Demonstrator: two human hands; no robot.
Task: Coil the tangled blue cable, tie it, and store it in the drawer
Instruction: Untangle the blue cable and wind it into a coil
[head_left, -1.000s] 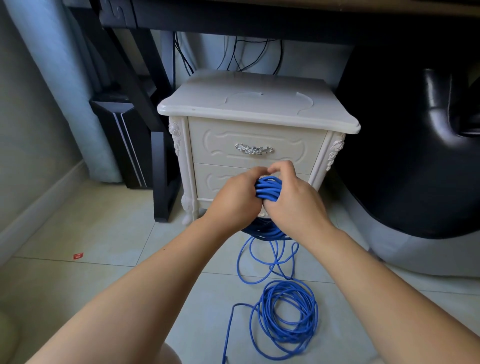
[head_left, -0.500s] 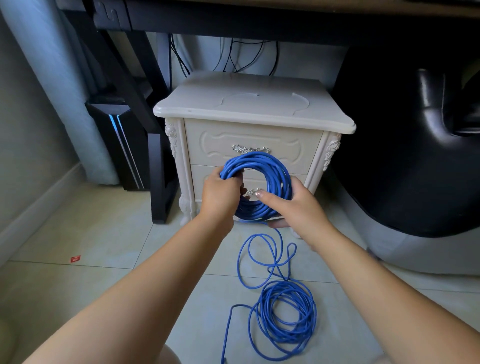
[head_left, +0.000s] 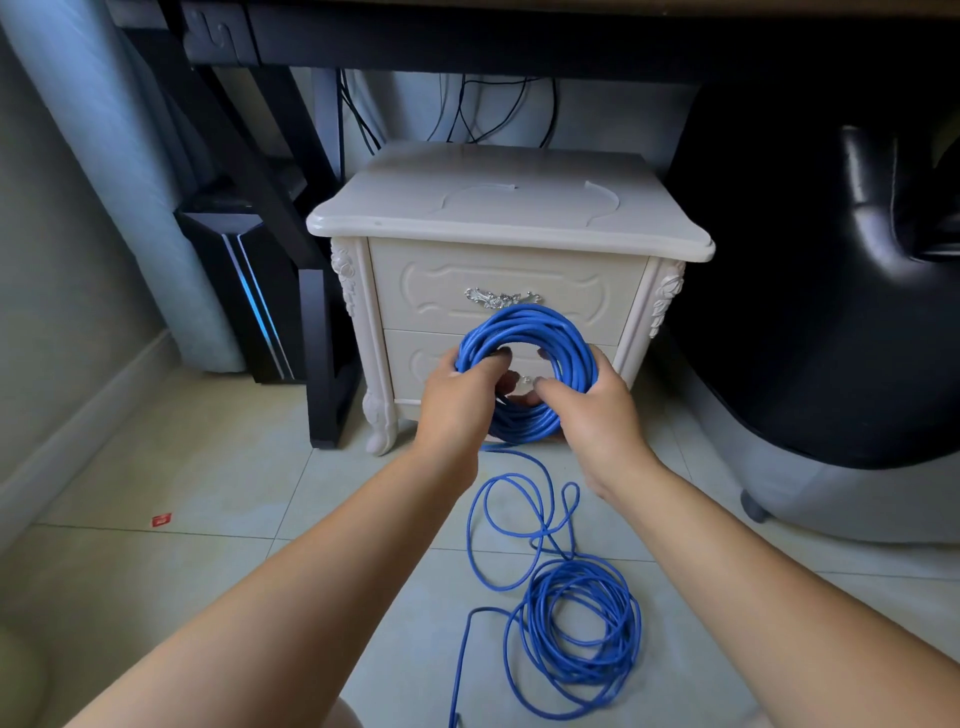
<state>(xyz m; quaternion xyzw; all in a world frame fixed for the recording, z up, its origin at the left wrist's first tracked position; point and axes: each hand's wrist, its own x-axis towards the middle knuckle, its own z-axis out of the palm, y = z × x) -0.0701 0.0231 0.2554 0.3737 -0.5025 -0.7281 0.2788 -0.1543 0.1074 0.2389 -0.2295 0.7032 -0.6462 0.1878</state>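
Note:
I hold a round coil of blue cable (head_left: 524, 327) upright in front of the white nightstand (head_left: 509, 208). My left hand (head_left: 457, 400) grips the coil's left side, fingers curled through its hole. My right hand (head_left: 597, 410) grips the right side, thumb on the inside of the ring. A strand runs down from the coil to loose blue loops (head_left: 576, 629) lying tangled on the tiled floor. Both drawers are closed; the upper drawer (head_left: 447, 291) has a silver handle (head_left: 501, 297), and the lower one is partly hidden behind the coil.
A black desk leg (head_left: 322, 364) and a black computer tower (head_left: 249, 296) stand left of the nightstand. A dark office chair (head_left: 831, 312) fills the right side. Black wires hang behind the nightstand. A small red scrap (head_left: 161, 519) lies on the floor at left.
The bunched cable between my hands has been spread into an open upright ring. My hands moved apart to its left and right sides, and my right thumb now hooks inside the ring.

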